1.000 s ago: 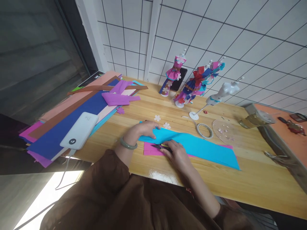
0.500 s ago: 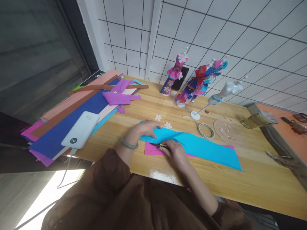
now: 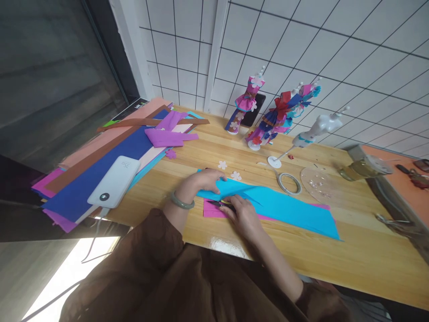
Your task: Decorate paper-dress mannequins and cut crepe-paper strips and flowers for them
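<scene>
A long strip of bright blue crepe paper (image 3: pixel 288 205) lies across the table over a pink sheet (image 3: pixel 210 209), whose edge shows below it. My left hand (image 3: pixel 206 181), with a bangle at the wrist, holds down the strip's left end, thumb and fingers curved around a bit of it. In my right hand (image 3: pixel 244 217) is a pair of scissors (image 3: pixel 217 203) with dark blades pointing left. The blades lie over the pink sheet at the near edge of the blue strip; my fingers hide the handles. Paper flowers (image 3: pixel 222 165) lie just beyond my left hand.
Coloured paper sheets (image 3: pixel 117 143) are stacked at the left, with a white power bank (image 3: pixel 114 181) on top. Small dressed mannequins (image 3: pixel 246 105) and a bare white one (image 3: pixel 321 127) stand at the back. A tape roll (image 3: pixel 289 184), clear plate (image 3: pixel 317 184) and glass jug (image 3: pixel 365 167) sit rightward.
The view has shifted slightly. The scissors show a little more on the pink sheet, at the blue strip's near edge; both hands stay in nearly the same place.
</scene>
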The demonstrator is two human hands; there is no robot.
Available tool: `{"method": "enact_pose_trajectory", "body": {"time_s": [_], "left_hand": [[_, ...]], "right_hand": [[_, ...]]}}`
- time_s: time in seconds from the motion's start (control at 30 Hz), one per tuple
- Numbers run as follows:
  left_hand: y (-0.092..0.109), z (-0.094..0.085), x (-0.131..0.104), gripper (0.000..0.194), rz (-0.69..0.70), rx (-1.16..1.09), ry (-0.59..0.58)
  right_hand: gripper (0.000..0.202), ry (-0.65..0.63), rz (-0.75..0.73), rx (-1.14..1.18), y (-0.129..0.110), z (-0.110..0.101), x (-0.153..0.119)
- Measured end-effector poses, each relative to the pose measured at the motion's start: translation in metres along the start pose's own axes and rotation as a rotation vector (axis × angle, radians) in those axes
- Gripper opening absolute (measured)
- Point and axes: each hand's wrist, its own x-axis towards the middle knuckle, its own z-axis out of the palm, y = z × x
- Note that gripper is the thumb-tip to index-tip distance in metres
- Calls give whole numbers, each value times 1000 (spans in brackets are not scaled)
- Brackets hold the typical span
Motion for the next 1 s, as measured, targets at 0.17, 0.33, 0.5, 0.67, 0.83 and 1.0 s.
{"method": "enact_pose_trajectory", "body": {"time_s": [0.17,0.33,0.5,0.67,0.83,1.0], "left_hand": [[-1,1,1,60,-2,-20,-5],[-5,-2,-1,57,40,-103,-2],[-15,-12,-9,44,79,-292,19],[-26,-18,-16,50,-2,-324,60],[-27,-16,-14,43,-25,-230,99],[-27,-10,-7,42,8,-209,124]], "right_hand": [[31,6,4,6,2,2,-1],[31,10,-1,19,2,3,-2],[32,6,-13,18,0,1,-2],[31,-3,-12,13,-1,1,-2],[30,7,-24,5,0,1,-3],[30,14,-26,17,0,1,-3]]}}
